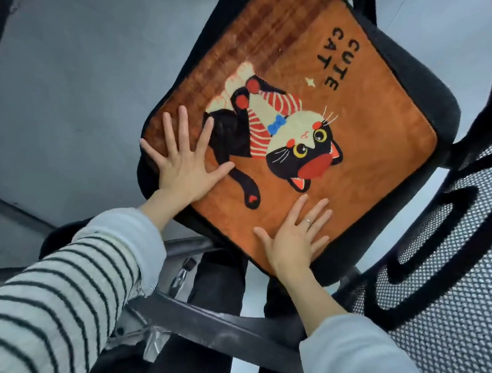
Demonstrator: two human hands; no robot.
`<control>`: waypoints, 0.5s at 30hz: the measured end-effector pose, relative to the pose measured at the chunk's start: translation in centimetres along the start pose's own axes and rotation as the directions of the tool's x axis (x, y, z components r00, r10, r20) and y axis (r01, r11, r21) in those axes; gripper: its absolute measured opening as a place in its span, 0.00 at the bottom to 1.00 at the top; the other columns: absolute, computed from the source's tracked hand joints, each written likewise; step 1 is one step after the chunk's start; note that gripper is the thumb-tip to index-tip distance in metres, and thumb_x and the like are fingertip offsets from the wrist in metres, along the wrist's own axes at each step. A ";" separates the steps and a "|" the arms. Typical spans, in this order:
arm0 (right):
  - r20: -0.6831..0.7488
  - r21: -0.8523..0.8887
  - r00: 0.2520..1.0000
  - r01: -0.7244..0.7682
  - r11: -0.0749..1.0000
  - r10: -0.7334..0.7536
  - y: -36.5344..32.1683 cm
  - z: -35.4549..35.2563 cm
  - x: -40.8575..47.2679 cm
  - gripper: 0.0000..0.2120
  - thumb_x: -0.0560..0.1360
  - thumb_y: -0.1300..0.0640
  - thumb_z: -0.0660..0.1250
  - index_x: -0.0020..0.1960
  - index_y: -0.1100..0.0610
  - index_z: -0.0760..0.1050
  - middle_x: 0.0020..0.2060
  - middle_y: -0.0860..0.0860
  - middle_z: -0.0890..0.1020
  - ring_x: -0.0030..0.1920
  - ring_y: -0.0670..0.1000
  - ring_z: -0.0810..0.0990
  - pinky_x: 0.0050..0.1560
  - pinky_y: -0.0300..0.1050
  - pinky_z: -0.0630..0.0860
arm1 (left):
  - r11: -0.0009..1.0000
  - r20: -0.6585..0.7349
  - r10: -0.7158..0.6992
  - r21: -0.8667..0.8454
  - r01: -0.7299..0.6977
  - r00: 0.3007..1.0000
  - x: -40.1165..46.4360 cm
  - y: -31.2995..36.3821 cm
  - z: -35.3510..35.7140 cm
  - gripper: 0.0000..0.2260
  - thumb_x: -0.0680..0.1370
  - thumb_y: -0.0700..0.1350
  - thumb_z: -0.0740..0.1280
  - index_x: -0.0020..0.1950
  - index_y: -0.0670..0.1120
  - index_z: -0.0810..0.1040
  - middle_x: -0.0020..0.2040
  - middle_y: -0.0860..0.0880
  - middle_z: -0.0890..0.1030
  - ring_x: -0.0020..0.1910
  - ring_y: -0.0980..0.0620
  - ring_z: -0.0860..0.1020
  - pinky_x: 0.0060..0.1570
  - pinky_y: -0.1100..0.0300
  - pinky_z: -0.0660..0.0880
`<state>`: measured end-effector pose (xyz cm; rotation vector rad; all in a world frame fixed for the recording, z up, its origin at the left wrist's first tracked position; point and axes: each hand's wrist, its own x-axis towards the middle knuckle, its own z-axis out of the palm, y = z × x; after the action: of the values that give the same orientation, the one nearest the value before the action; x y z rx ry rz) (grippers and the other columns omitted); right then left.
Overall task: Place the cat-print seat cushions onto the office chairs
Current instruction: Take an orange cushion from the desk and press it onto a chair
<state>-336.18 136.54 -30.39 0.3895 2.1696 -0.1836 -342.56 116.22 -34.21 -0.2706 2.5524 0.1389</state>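
An orange cat-print cushion (365, 132) with a black cat and the words "CUTE CAT" lies flat on the black seat of an office chair (424, 92). My left hand (185, 161) rests palm down on the cushion's near left corner, fingers spread. Flat on the near edge lies my right hand (293, 240), fingers apart, a ring on one finger. Neither hand grips anything.
The chair's black mesh backrest (454, 299) stands at the right. Its armrest (224, 326) crosses in front of my legs below the seat. Grey floor (83, 78) lies to the left, with dark furniture legs along the left edge.
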 end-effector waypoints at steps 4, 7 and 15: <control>0.027 -0.008 1.000 0.002 1.000 -0.002 -0.2 -0.6 -0.4 0.55 0.71 0.34 0.63 0.74 0.57 0.26 0.71 0.63 0.26 0.73 0.64 0.29 0.71 0.68 0.47 | 1.000 0.035 -0.004 -0.013 0.004 0.999 -1.2 0.8 -0.7 0.38 0.74 0.71 0.47 0.75 0.55 0.33 0.76 0.43 0.34 0.74 0.37 0.34 0.61 0.22 0.42; 0.052 -0.078 0.994 0.098 0.992 -0.094 1.4 -0.9 -1.3 0.54 0.72 0.41 0.67 0.74 0.54 0.27 0.71 0.61 0.27 0.73 0.64 0.31 0.73 0.65 0.50 | 0.997 0.133 0.046 -0.075 -0.036 0.990 -5.5 2.3 0.6 0.36 0.76 0.68 0.48 0.75 0.54 0.34 0.75 0.43 0.32 0.73 0.37 0.32 0.62 0.23 0.44; -0.067 -0.236 0.990 0.103 0.966 -0.122 2.7 2.9 -2.0 0.57 0.71 0.53 0.73 0.72 0.52 0.25 0.70 0.61 0.26 0.74 0.68 0.37 0.70 0.63 0.58 | 0.995 0.259 0.035 0.077 -0.056 0.965 -8.7 4.5 2.8 0.48 0.70 0.72 0.56 0.67 0.53 0.22 0.73 0.42 0.26 0.71 0.35 0.29 0.63 0.24 0.44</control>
<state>-331.93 137.89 -30.50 0.1423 2.2639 0.0249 -334.89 122.52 -31.61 -0.1507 2.2999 0.0784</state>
